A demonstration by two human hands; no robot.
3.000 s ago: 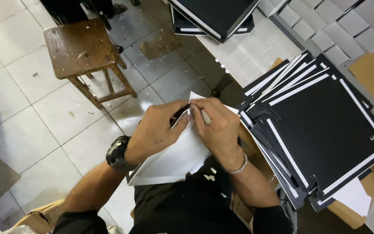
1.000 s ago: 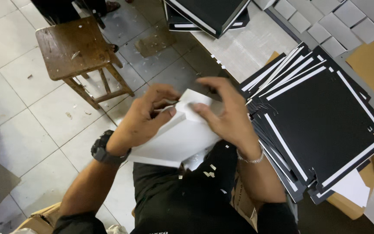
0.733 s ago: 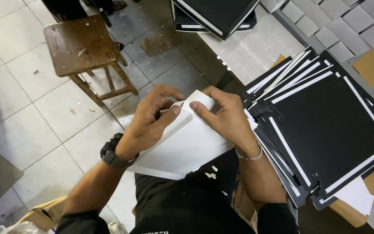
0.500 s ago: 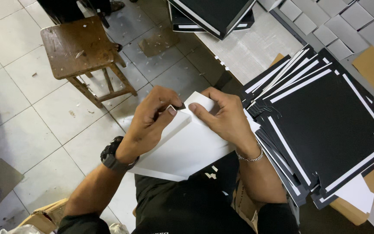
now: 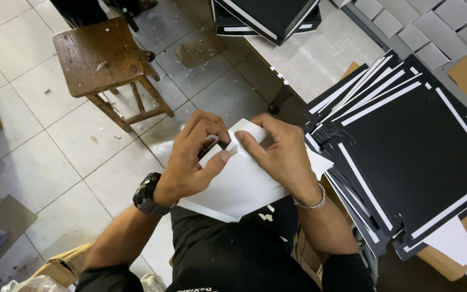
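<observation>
White card sheet (image 5: 244,186) pinched at top corner; left hand (image 5: 193,157), right hand (image 5: 277,154) grips closed on it.

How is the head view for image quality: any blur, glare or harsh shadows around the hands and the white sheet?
Head view: sharp, no motion blur on the left hand or right hand; white sheet bright but its edges stay readable; light is soft and even, with faint shadows under the wooden stool; slight sheen on the black sheets.
</observation>
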